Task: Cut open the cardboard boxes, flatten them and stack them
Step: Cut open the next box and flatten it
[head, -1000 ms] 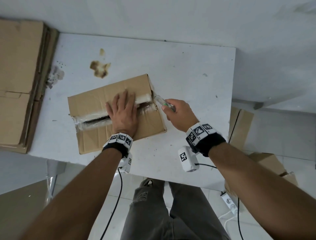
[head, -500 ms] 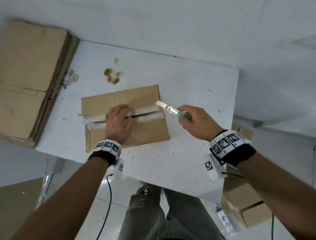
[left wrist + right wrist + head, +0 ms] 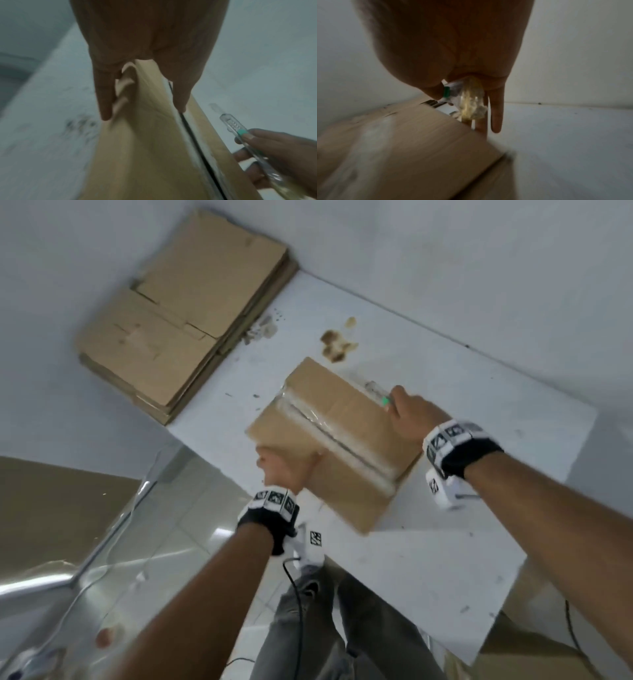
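Cardboard box (image 3: 337,440) on white bench (image 3: 479,392), turned at an angle, near corner past bench edge; taped top seam (image 3: 342,445) slit, dark gap visible. Left hand (image 3: 286,470) gripping near edge: thumb on top face, fingers (image 3: 104,97) curled under. Right hand (image 3: 409,414) at far side of box, closed round clear utility knife (image 3: 240,135) with green slider; extended fingers (image 3: 495,117) beside box wall. Blade exposure: cannot tell, views blurred. Flattened stack (image 3: 178,313) to left, well apart, beside bench. Likely risks: knife held while handling box, so blade contact with left hand or cardboard; overhanging box slipping off bench.
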`<state>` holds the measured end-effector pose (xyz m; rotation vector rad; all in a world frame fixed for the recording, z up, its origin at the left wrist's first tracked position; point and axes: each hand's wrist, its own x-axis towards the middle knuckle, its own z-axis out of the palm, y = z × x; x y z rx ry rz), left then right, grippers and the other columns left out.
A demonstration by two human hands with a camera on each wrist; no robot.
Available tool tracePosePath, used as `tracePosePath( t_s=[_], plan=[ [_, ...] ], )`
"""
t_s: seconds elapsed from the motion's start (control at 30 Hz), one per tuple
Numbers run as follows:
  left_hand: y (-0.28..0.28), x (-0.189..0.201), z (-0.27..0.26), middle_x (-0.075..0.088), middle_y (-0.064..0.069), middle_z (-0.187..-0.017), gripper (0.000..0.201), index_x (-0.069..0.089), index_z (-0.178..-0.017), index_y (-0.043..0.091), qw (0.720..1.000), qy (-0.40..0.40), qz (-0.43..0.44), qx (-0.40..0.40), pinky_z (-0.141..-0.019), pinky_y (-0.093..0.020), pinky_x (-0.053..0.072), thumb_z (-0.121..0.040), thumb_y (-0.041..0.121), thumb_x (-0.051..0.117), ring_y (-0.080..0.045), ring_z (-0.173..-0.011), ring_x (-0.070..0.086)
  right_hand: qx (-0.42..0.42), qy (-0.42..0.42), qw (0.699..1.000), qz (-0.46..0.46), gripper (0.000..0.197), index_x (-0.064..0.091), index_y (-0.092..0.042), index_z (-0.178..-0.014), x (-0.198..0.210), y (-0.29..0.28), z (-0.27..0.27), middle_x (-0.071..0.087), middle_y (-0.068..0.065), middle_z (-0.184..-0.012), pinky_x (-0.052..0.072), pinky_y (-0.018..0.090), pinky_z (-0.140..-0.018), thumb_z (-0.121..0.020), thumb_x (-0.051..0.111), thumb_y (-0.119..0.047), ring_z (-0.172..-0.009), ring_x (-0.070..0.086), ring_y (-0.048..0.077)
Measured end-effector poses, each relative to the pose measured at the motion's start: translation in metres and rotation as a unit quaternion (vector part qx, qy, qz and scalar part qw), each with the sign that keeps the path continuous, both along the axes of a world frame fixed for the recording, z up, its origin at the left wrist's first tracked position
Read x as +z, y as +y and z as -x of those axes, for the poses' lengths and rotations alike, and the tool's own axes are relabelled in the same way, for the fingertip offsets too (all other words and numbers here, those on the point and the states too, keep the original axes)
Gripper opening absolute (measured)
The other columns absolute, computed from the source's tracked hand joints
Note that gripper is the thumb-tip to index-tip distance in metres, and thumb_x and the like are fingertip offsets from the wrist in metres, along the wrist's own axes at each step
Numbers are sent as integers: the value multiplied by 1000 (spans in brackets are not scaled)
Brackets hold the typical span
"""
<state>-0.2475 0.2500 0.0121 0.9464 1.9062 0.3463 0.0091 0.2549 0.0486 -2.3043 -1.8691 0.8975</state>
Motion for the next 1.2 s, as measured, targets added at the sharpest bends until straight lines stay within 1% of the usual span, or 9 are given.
tracePosePath(
  t_s=[0.07,0.2,0.27,0.33,0.43,0.53,0.6,0.7,1.2],
  plan=[
    [21,7,-10,18,-17,-159,150,-3,-159,14,977,130,-26,-167,-109,-58,45,-55,52,97,-44,-138,37,-14,66,998,2,28,41,-2,-120,-10,-53,12,63,25,-89,44,44,-64,-108,37,-27,-78,64,41],
    [42,2,-47,-12,-6,-168,159,-13,-160,14,854,234,-28,-465,-114,-63,32,-53,58,96,-39,-147,21,-61,231,969,60,14,45,-18,-118,-12,-152,35,72,8,-93,58,47,-70,-104,45,-22,-73,71,29],
    [46,1,-60,-13,-5,-167,156,-12,-160,15,815,264,-28,-515,-111,-62,35,-55,59,95,-39,-146,23,-98,217,971,-9,22,54,-23,-123,-6,-165,24,73,5,-89,58,45,-66,-101,51,-20,-69,69,26],
    [46,2,-62,-13,-6,-167,153,-12,-160,15,807,284,-25,-517,-112,-65,34,-58,59,93,-39,-146,23,-106,137,982,-74,27,61,-24,-126,4,-158,2,74,6,-95,56,42,-72,-99,58,-29,-82,69,29],
    [30,1,-63,-24,-11,-167,152,-17,-160,14,784,359,-23,-506,-111,-77,23,-61,71,84,-44,-152,10,-53,25,996,-69,31,65,-30,-122,22,-126,-28,70,4,-100,52,38,-78,-98,55,-47,-94,65,28],
    [17,0,-68,-23,-17,-167,149,-16,-161,13,787,376,-49,-487,-108,-77,25,-64,72,81,-49,-150,11,52,-79,994,-61,31,66,-32,-121,30,-92,-31,66,3,-100,42,35,-81,-98,51,-44,-99,62,28],
    [20,3,-61,-12,-17,-168,136,-10,-161,12,797,340,-74,-494,-107,-65,36,-72,63,78,-46,-143,26,108,-101,987,-60,32,66,-32,-123,29,-74,-22,65,1,-104,38,36,-88,-98,50,-43,-103,58,25],
    [28,6,-36,-5,-13,-169,122,-3,-161,15,812,289,-105,-495,-109,-57,36,-74,48,75,-44,-141,28,147,-114,980,-78,33,67,-31,-123,28,-52,-10,64,0,-102,36,37,-89,-98,50,-43,-103,57,25],
    [22,1,-22,1,-8,-171,112,7,-163,22,818,221,-172,-502,-118,-54,25,-74,48,70,-38,-146,23,122,-112,984,-64,38,72,-32,-118,45,-45,-16,71,-3,-104,39,34,-90,-87,58,-49,-101,62,21]
  ],
)
